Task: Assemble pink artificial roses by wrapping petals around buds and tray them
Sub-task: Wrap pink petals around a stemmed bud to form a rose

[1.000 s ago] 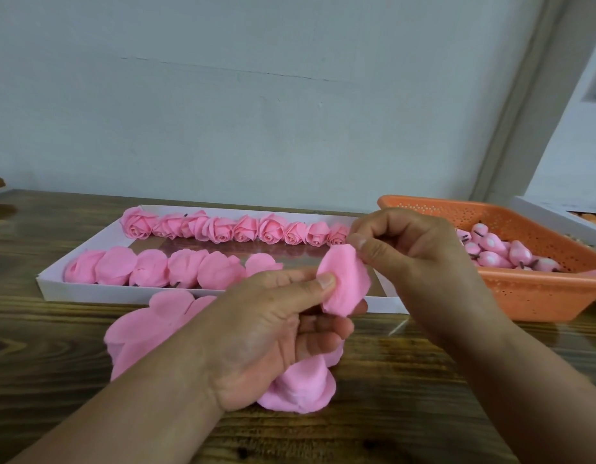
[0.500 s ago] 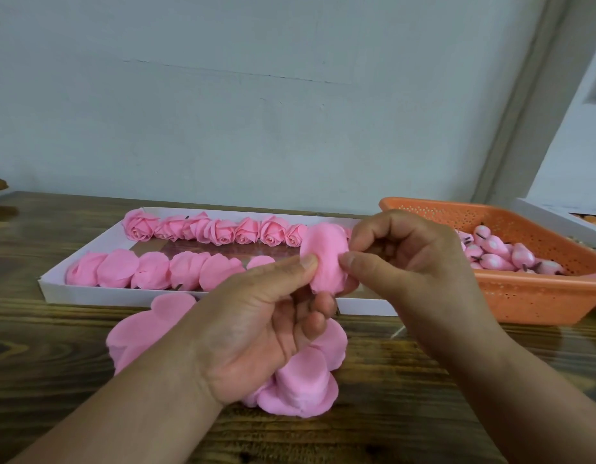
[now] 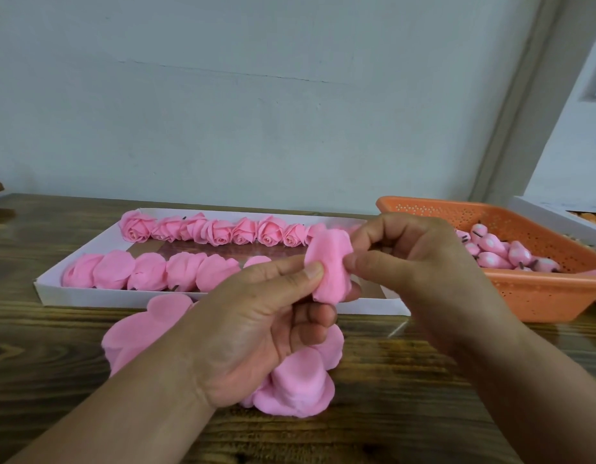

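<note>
A pink petal wrapped round a bud [image 3: 330, 267] is held above the table's middle. My left hand [image 3: 256, 329] pinches it from the left with the thumb on its front. My right hand [image 3: 410, 272] pinches its right side with thumb and curled fingers. The bud inside is hidden by the petal. Loose pink petals [image 3: 300, 383] lie in a pile on the table under my left hand. A white tray [image 3: 89, 296] behind holds a back row of several finished roses [image 3: 219, 231] and a front row of several wrapped ones [image 3: 146, 271].
An orange perforated basket [image 3: 540, 296] at the right holds several pink buds [image 3: 500, 252] with dark stems. A white box edge [image 3: 557, 219] shows at the far right. The wooden table [image 3: 39, 363] runs up to a pale wall.
The petal has been folded tighter round the bud and lifted slightly. My right thumb has moved from the petal's top edge onto its right side.
</note>
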Tool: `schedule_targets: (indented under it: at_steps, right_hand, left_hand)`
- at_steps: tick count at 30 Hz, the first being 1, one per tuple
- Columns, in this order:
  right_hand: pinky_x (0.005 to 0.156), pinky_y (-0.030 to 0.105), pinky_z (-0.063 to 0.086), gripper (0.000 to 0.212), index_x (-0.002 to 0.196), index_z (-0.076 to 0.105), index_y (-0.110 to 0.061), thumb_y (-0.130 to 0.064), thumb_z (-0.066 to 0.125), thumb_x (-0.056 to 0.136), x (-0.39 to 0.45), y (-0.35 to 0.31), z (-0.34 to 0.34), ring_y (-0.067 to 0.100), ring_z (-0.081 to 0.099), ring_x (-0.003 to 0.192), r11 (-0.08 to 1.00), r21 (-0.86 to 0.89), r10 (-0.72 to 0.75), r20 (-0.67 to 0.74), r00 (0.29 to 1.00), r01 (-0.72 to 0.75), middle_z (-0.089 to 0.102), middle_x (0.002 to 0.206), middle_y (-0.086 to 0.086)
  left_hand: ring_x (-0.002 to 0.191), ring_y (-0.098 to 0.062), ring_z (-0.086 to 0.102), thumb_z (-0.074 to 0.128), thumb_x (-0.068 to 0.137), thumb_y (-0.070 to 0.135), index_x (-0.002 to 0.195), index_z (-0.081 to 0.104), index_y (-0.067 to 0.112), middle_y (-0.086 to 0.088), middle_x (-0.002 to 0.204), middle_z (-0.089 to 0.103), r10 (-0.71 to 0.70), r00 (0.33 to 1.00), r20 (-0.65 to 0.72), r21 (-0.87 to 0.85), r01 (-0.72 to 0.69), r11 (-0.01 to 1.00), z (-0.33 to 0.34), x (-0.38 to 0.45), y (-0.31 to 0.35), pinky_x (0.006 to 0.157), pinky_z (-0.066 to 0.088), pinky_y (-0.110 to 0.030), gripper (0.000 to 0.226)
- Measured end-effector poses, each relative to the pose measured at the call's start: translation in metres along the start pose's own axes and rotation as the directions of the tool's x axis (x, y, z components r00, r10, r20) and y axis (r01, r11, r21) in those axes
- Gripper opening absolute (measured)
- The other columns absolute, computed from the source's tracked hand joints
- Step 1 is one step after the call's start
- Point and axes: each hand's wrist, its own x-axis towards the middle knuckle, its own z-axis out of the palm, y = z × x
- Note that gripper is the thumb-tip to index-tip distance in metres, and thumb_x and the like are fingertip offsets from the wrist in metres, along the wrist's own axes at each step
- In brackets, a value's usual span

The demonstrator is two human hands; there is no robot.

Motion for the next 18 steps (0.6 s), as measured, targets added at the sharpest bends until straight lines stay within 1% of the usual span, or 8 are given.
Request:
schedule_targets:
  at_steps: [2, 4, 6, 7, 9, 11, 15, 18]
  right_hand:
    - [0.056, 0.034, 0.036, 0.015, 0.064, 0.058, 0.000, 0.001, 0.070, 0.072, -0.001, 0.000, 0.001, 0.022, 0.043, 0.056, 0.998, -0.049, -0.042, -0.030, 0.999, 0.041, 0.053, 0.058, 0.016]
    - [0.050, 0.042, 0.038, 0.013, 0.065, 0.058, 0.002, 0.003, 0.067, 0.074, -0.002, 0.000, 0.003, 0.026, 0.042, 0.051, 0.990, -0.114, -0.096, -0.067, 0.993, 0.088, 0.054, 0.054, 0.019]
    - [0.049, 0.049, 0.040, 0.011, 0.065, 0.058, 0.002, 0.004, 0.064, 0.074, -0.003, 0.000, 0.005, 0.033, 0.046, 0.047, 0.979, -0.158, -0.138, -0.070, 0.988, 0.125, 0.059, 0.051, 0.010]
    - [0.047, 0.043, 0.042, 0.011, 0.065, 0.057, 0.000, 0.003, 0.063, 0.073, -0.003, 0.000, 0.005, 0.033, 0.048, 0.047, 0.978, -0.158, -0.147, -0.060, 0.987, 0.136, 0.061, 0.050, 0.005]
    - [0.051, 0.027, 0.044, 0.007, 0.067, 0.056, -0.003, 0.002, 0.061, 0.070, -0.003, 0.000, 0.006, 0.019, 0.056, 0.048, 0.987, -0.086, -0.136, -0.035, 0.990, 0.133, 0.061, 0.053, 0.001]
    - [0.052, 0.027, 0.045, 0.008, 0.070, 0.055, -0.007, -0.001, 0.059, 0.067, -0.004, -0.001, 0.007, 0.012, 0.059, 0.053, 0.986, -0.042, -0.163, -0.050, 0.985, 0.161, 0.060, 0.058, 0.003]
    - [0.061, 0.029, 0.044, 0.010, 0.067, 0.056, -0.007, -0.012, 0.064, 0.071, -0.008, -0.003, 0.009, 0.018, 0.053, 0.064, 0.863, -0.310, -0.422, -0.011, 0.907, 0.398, 0.056, 0.068, 0.005]
    - [0.066, 0.015, 0.041, 0.004, 0.070, 0.063, -0.011, -0.012, 0.067, 0.070, -0.008, -0.001, 0.013, 0.011, 0.051, 0.067, 0.832, -0.423, -0.404, -0.016, 0.915, 0.360, 0.057, 0.072, -0.002]
  left_hand:
    - [0.052, -0.008, 0.057, 0.062, 0.072, 0.022, 0.085, 0.075, 0.003, -0.010, 0.068, 0.059, 0.017, 1.000, -0.024, -0.004, -0.018, 1.000, 0.001, 0.001, -0.001, 0.047, 0.051, -0.017, 0.027]
    - [0.051, -0.009, 0.056, 0.062, 0.072, 0.021, 0.082, 0.076, 0.007, -0.009, 0.064, 0.058, 0.035, 0.999, -0.039, -0.011, -0.035, 0.999, 0.003, 0.001, -0.001, 0.047, 0.050, -0.017, 0.022]
    - [0.051, -0.009, 0.055, 0.062, 0.071, 0.021, 0.080, 0.076, 0.009, -0.007, 0.063, 0.058, 0.044, 0.998, -0.050, -0.016, -0.045, 0.999, 0.005, 0.001, -0.002, 0.047, 0.050, -0.017, 0.020]
    - [0.051, -0.009, 0.056, 0.062, 0.071, 0.020, 0.081, 0.076, 0.008, -0.008, 0.063, 0.058, 0.045, 0.997, -0.057, -0.023, -0.046, 0.999, 0.005, 0.001, -0.001, 0.047, 0.050, -0.018, 0.021]
    - [0.051, -0.009, 0.056, 0.063, 0.070, 0.019, 0.083, 0.075, 0.005, -0.008, 0.064, 0.058, 0.045, 0.997, -0.070, -0.044, -0.048, 0.998, 0.004, 0.001, -0.001, 0.046, 0.051, -0.018, 0.023]
    - [0.050, -0.008, 0.056, 0.062, 0.071, 0.019, 0.079, 0.075, 0.007, -0.006, 0.062, 0.059, 0.051, 0.996, -0.070, -0.056, -0.055, 0.997, 0.004, 0.000, 0.000, 0.046, 0.050, -0.017, 0.019]
    - [0.051, -0.007, 0.056, 0.062, 0.070, 0.020, 0.070, 0.076, 0.015, -0.002, 0.062, 0.064, 0.090, 0.992, -0.083, -0.048, -0.094, 0.994, 0.005, 0.000, 0.001, 0.047, 0.050, -0.016, 0.015]
    - [0.051, -0.009, 0.056, 0.063, 0.071, 0.018, 0.079, 0.074, 0.012, -0.003, 0.064, 0.062, 0.106, 0.988, -0.113, -0.062, -0.113, 0.992, 0.004, 0.001, 0.001, 0.046, 0.050, -0.018, 0.015]
